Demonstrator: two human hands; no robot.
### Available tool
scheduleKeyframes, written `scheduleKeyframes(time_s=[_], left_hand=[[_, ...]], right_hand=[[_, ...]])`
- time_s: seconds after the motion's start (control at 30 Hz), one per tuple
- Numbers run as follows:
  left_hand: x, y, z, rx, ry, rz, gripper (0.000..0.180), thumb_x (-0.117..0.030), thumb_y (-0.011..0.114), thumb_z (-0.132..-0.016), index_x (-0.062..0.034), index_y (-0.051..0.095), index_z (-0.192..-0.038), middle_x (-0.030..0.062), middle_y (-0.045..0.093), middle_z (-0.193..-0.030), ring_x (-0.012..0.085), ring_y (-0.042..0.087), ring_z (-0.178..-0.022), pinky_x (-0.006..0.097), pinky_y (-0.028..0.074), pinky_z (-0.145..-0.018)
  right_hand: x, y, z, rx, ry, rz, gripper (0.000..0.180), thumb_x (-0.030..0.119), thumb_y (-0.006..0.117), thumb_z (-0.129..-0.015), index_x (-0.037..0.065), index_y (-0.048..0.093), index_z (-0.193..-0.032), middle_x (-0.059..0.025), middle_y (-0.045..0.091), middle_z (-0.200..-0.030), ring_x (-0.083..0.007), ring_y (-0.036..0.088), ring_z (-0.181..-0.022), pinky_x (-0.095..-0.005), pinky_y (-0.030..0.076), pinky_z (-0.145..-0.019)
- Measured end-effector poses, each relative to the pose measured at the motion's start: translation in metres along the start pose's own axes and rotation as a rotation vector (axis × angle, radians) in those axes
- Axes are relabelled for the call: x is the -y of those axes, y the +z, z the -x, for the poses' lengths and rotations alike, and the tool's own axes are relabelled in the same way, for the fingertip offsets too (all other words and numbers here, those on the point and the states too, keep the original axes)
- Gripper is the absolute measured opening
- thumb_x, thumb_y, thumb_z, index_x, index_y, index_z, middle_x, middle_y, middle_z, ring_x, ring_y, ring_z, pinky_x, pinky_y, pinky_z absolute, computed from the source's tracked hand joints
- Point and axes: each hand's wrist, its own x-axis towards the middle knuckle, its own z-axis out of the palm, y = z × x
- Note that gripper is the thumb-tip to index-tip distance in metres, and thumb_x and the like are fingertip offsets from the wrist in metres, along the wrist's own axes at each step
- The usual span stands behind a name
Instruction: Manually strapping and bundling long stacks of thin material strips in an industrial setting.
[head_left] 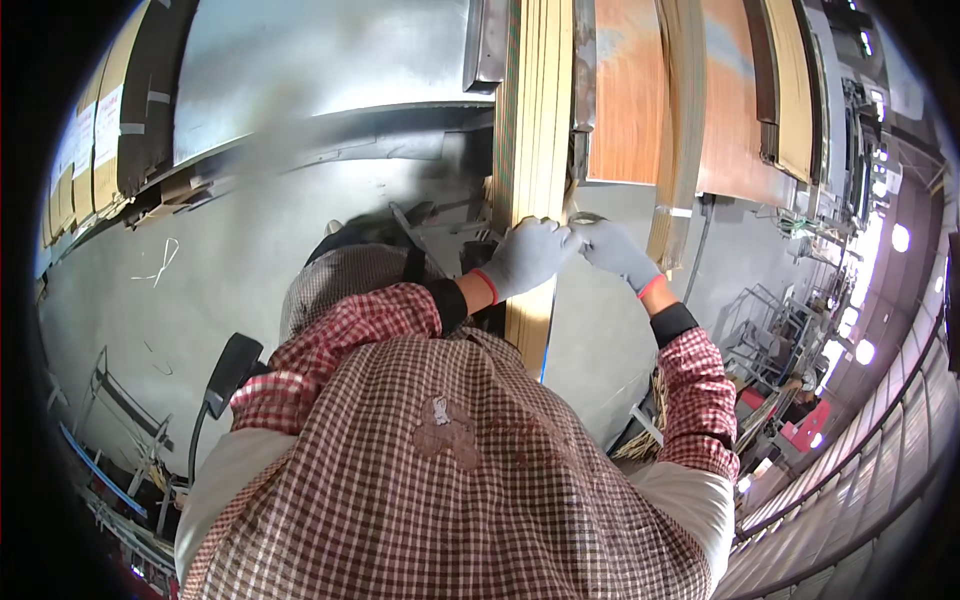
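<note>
Head view looks down over a checked red-and-white shirt (450,480) that fills the lower half, with grey floor (200,250) spread out to the left. Large wood-grain boards (630,90) lean upright at the top right, a paler panel (790,90) beside them. A tall stack of pale strips (535,150) runs from the top edge down the middle, its lower end near the person's chest; it stands on edge, thin layers showing side by side. A grey metal bar (487,45) lies against its left side at the top. Both hands wear grey gloves with red cuffs. The left hand (528,255) wraps over the front of the stack about midway down, grip closed on the strips. The right hand (610,250) meets it just to the right, fingers curled at the stack's right edge, touching the left glove; whether its grip clamps anything I cannot tell.
</note>
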Motion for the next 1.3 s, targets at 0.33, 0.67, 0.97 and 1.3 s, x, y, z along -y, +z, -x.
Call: scheduleKeyframes(time_s=[0.33, 0.67, 0.97, 1.3], left_hand=[[0.008, -0.018, -0.002, 0.181, 0.08, -0.015, 0.01, -0.02, 0.057, -0.079, -0.0127, 0.064, -0.079, 0.0017, 0.06, -0.075, 0.0199, 0.058, -0.076, 0.034, 0.043, -0.061], [0.077, -0.058, -0.005, -0.298, -0.211, 0.425, 0.019, -0.025, 0.068, -0.078, -0.0062, 0.064, -0.079, 0.0092, 0.063, -0.077, 0.0269, 0.061, -0.068, 0.041, 0.048, -0.064], [0.024, 0.005, 0.08, 0.021, -0.543, 0.558, 0.081, -0.04, 0.073, -0.081, 0.0038, 0.033, -0.136, 0.0282, 0.049, -0.127, 0.0327, 0.062, -0.098, 0.046, 0.048, -0.087], [0.033, -0.026, 0.036, 0.283, -0.665, 0.735, 0.065, -0.041, 0.076, -0.08, -0.0044, 0.053, -0.128, 0.0182, 0.059, -0.122, 0.03, 0.062, -0.104, 0.041, 0.051, -0.09]], right_hand=[[-0.036, 0.042, -0.059, 0.238, 0.014, 0.682, 0.016, 0.022, 0.06, -0.08, 0.011, 0.071, -0.08, -0.0102, 0.071, -0.082, -0.0284, 0.07, -0.076, -0.0462, 0.051, -0.064], [-0.004, -0.019, -0.086, 0.441, 0.485, 0.289, 0.027, 0.015, 0.053, -0.084, -0.001, 0.069, -0.098, -0.0164, 0.071, -0.1, -0.0309, 0.07, -0.092, -0.0412, 0.055, -0.07], [0.029, 0.024, -0.019, 0.081, 0.138, 0.05, 0.02, 0.017, 0.06, -0.077, 0.007, 0.069, -0.092, -0.0188, 0.068, -0.087, -0.0375, 0.066, -0.08, -0.0462, 0.053, -0.067], [0.02, 0.065, -0.032, -0.143, 0.3, 0.303, 0.014, 0.005, 0.058, -0.073, 0.004, 0.066, -0.084, -0.0164, 0.066, -0.076, -0.0355, 0.065, -0.073, -0.0426, 0.051, -0.063]])
